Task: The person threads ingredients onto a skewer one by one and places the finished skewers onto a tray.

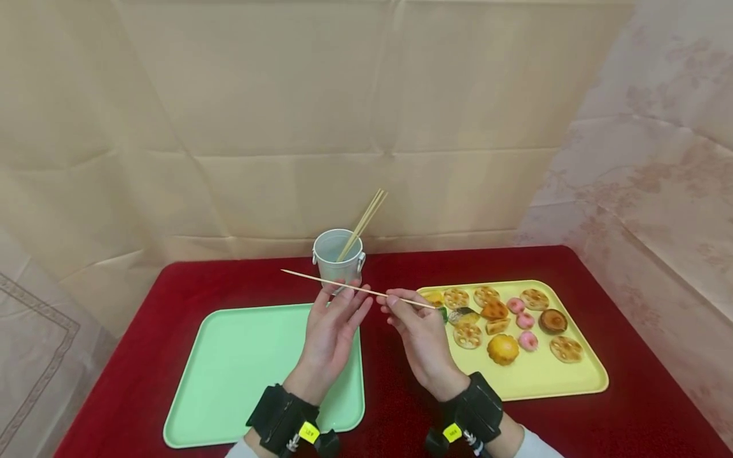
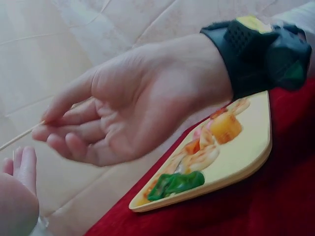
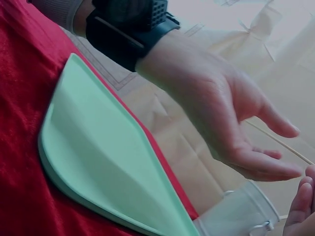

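My right hand pinches a thin wooden skewer near one end, between thumb and fingertips. The left wrist view shows this right hand from the palm side, the other fingers loosely bent. My left hand is palm up with its fingers extended, and the skewer crosses over them. In the right wrist view, the left hand has its thumb apart from the fingers, with the skewer passing through the gap. The skewer's pointed end reaches left, in front of a small pale bucket.
More skewers lean in the bucket at the back. A green tray lies at left on the red cloth. At right, a yellow tray bears lotus slices, pink balls, a mushroom and a green pepper piece.
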The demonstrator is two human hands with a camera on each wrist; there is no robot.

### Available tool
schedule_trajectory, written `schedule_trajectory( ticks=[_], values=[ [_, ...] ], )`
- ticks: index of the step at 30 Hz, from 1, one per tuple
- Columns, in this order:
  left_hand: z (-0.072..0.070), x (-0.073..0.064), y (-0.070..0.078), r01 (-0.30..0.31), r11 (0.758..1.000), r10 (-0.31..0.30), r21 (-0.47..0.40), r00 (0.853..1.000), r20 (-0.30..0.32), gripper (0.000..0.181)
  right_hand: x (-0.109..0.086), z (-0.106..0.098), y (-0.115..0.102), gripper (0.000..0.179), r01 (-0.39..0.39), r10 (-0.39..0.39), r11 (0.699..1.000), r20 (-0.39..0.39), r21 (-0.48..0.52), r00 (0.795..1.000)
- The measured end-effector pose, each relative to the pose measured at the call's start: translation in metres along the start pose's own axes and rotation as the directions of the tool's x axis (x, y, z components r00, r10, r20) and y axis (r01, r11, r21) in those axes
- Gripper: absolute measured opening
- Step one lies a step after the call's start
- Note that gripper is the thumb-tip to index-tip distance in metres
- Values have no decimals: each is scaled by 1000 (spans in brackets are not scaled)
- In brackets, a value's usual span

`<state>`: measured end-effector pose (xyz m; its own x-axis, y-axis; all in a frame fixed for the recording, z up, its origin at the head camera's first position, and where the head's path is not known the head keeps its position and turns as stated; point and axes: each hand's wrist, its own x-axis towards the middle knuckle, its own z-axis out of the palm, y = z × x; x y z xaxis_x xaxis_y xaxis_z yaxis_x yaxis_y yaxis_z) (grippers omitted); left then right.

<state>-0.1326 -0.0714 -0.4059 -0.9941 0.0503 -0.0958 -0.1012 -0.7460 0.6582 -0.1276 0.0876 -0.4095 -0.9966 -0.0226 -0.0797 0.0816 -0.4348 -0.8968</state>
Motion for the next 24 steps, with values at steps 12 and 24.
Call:
schedule_trajectory(
  ticks=[12, 24],
  values=[
    [4, -1, -5, -26, 999, 29, 35, 997, -66, 18, -1, 2, 5, 27, -18, 18, 1000, 16, 5, 1000],
    [-8, 10, 12, -212, 911, 259, 353, 962, -91, 22, 4, -23, -3, 28, -26, 63, 910, 74, -414, 995]
  ],
)
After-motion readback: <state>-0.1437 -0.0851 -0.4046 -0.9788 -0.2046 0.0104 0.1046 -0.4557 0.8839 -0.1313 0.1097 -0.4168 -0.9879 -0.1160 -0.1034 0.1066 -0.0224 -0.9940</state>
